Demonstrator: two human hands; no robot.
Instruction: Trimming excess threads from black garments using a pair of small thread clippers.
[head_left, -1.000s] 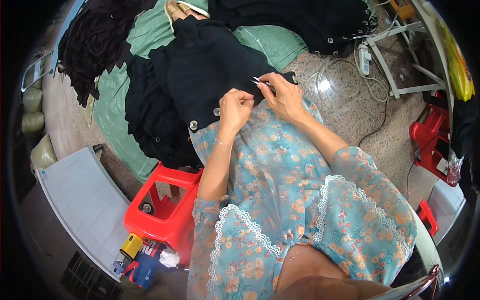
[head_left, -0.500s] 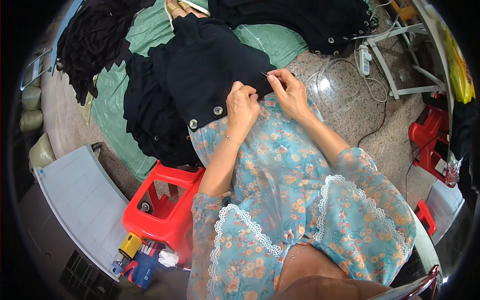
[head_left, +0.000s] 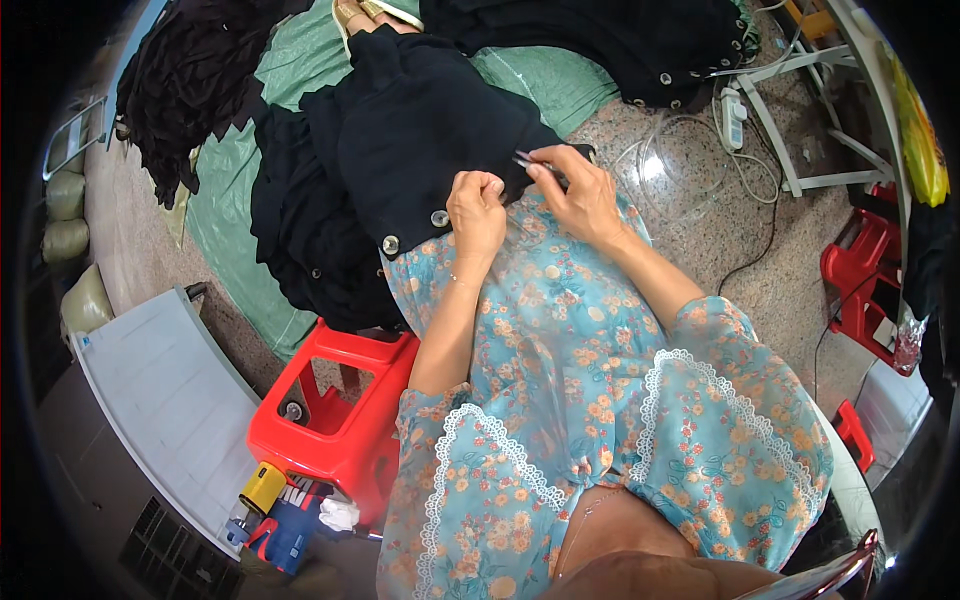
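Observation:
A black garment (head_left: 420, 130) lies over my lap, with round shiny buttons or eyelets (head_left: 440, 217) along its near edge. My left hand (head_left: 476, 215) is closed on that edge, the thumb and fingers pinched together. Just to the right, my right hand (head_left: 580, 195) is wrapped round small thread snips (head_left: 522, 159). Their metal tips stick out toward the left over the cloth, and their handles are mostly hidden in the palm. A small gap separates the two hands.
More black cloth (head_left: 590, 45) lies on a green sheet (head_left: 222, 200) ahead. A red stool (head_left: 345, 450) and a grey-white panel (head_left: 165, 400) stand at left. To the right are a white power strip (head_left: 733, 118) with cables, a pale metal frame (head_left: 770, 135) and another red stool (head_left: 855, 270).
My right hand has turned and shifted slightly left with the snips, whose tips now show more, farther left. My left hand has moved slightly left along the garment's edge.

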